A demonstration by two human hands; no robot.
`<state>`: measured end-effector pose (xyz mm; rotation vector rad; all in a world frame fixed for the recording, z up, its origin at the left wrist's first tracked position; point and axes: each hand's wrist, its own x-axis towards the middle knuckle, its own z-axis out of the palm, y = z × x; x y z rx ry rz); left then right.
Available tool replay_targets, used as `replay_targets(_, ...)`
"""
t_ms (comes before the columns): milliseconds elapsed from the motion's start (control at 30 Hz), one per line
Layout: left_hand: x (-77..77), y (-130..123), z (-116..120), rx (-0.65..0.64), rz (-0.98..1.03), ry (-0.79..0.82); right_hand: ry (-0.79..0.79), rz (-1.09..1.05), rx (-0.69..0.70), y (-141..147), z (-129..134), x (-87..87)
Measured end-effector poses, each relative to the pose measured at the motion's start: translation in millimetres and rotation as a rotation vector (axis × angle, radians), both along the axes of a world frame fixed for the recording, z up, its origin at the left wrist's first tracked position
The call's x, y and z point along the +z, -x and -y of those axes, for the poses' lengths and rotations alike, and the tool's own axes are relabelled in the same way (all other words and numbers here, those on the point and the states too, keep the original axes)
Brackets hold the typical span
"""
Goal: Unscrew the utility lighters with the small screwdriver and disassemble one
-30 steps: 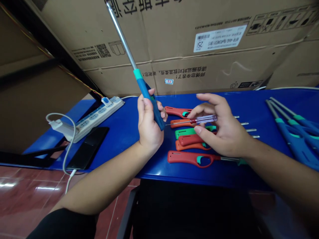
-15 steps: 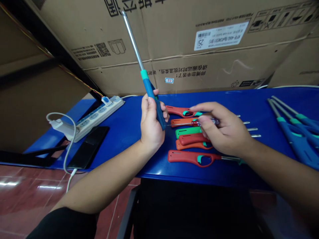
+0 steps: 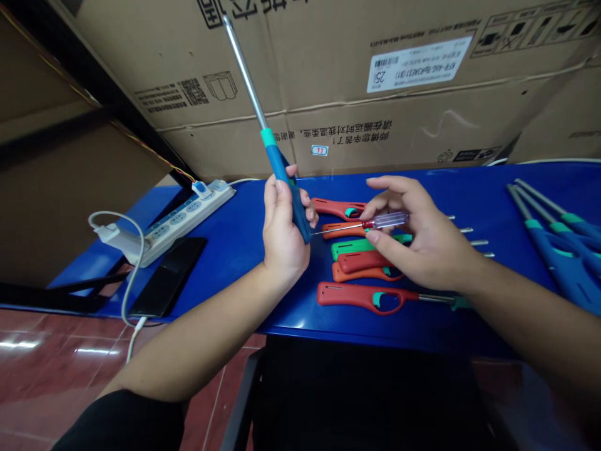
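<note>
My left hand [image 3: 285, 228] is closed round the handle of a blue lighter [image 3: 278, 164], whose long metal tube points up and to the left. A small screwdriver [image 3: 385, 220] with a clear purple and red handle lies between the thumb and fingers of my right hand [image 3: 417, 235]. Its thin shaft reaches left to the lower end of the blue handle. Whether the tip sits inside the handle is too small to tell. Below and behind my right hand are several lighters, among them a green one [image 3: 347, 248] and a red one [image 3: 347, 296] nearest the front edge.
More blue lighters [image 3: 558, 250] lie at the right of the blue table [image 3: 291, 316]. On the left are a white power strip [image 3: 181, 219] with cables and a black phone [image 3: 169, 275]. A large cardboard box [image 3: 328, 100] stands along the back.
The fingers of my right hand have loosened and spread, so more of the screwdriver's handle shows. The blue lighter in my left hand has shifted slightly left.
</note>
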<state>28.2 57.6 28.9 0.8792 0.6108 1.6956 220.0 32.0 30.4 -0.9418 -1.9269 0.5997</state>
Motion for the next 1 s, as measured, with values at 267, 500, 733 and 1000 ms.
replay_targets(267,-1.3,-0.1,-2.0,-0.014,-0.009,-0.017,-0.064,0.029,-0.006,-1.1,1.8,1.3)
replay_targets(500,-1.6,1.5,-3.2,-0.023,-0.035,-0.04,-0.028,0.135,-0.06,-3.2,0.1,0.6)
replay_targets(733,-3.0,1.0,-2.7,-0.038,-0.021,-0.031,-0.024,0.166,-0.092,-2.6,0.7,3.3)
replay_targets(1000,-1.6,0.8,-3.4,0.015,-0.062,0.004,-0.111,0.198,-0.072,-3.1,-2.8,1.3)
